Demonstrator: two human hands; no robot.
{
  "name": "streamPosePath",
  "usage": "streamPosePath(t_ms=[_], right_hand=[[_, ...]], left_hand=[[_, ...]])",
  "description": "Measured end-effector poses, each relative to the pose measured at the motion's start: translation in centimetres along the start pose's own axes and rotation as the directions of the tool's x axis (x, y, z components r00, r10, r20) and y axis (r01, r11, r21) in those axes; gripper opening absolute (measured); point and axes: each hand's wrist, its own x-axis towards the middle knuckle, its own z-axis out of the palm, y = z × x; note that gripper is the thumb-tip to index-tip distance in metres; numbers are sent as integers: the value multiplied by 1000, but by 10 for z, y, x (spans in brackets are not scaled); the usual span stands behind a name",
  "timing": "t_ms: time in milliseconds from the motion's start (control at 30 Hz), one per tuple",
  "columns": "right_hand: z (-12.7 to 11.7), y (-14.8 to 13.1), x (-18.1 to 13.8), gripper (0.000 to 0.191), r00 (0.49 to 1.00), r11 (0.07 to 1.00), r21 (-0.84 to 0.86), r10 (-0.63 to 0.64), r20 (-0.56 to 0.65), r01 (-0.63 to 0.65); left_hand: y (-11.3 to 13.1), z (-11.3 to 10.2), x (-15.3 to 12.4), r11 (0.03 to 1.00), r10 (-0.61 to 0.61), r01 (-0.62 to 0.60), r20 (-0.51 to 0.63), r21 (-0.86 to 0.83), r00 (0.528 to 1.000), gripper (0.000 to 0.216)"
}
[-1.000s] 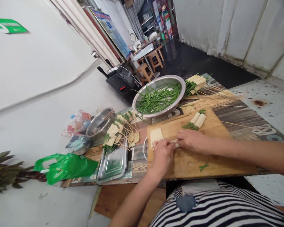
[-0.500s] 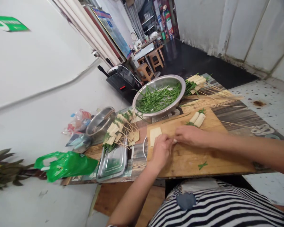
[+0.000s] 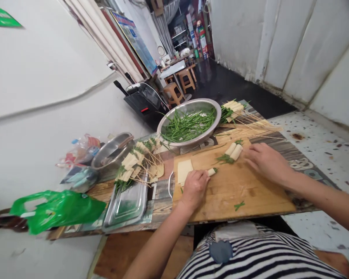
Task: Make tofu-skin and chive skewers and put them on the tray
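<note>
On the wooden cutting board (image 3: 250,193), my left hand (image 3: 196,188) is closed on a pale tofu-skin roll (image 3: 211,172) with green stalks poking from its end. Beside that hand lie flat tofu-skin sheets (image 3: 184,170), partly covered by my fingers. My right hand (image 3: 266,161) is at the right side of two finished rolls (image 3: 232,151) filled with greens. Its fingers are pinched together where their bamboo skewer comes out; the skewer itself is mostly hidden by the hand.
Behind the board stands a metal basin (image 3: 189,141) of long green stalks. Finished skewers (image 3: 234,108) lie back right; more skewers (image 3: 130,161) rest on a metal tray (image 3: 128,209) at left. A green plastic bag (image 3: 61,209) and a steel bowl (image 3: 110,151) stand further left.
My right hand has left the roll under my left hand and moved right to the skewered pair. My left hand stays on its roll. The whole view has shifted slightly.
</note>
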Motion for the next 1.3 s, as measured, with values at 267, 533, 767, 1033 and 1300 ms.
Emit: streamPosePath(t_ms=[267,533,767,1033,1300], right_hand=[[-9,-11,-4,31,991,962,-261,105,88,-79],[-5,-4,12,18,989,944,-297,146,-24,-147],[10,19,19,24,994,986,-149,86,68,-75],[-39,-22,-28,24,976,987,-139,-110,-188,84],[-43,-98,-61,23,981,962,235,-102,-162,139]], left_hand=[[-3,7,2,998,-39,40,17,-54,999,12],[-2,10,5,997,-59,60,21,-48,998,16],[-6,8,7,992,-89,93,53,-83,995,22],[-6,10,8,982,-121,127,47,-140,992,24],[-7,14,11,986,-118,126,72,-109,990,29]])
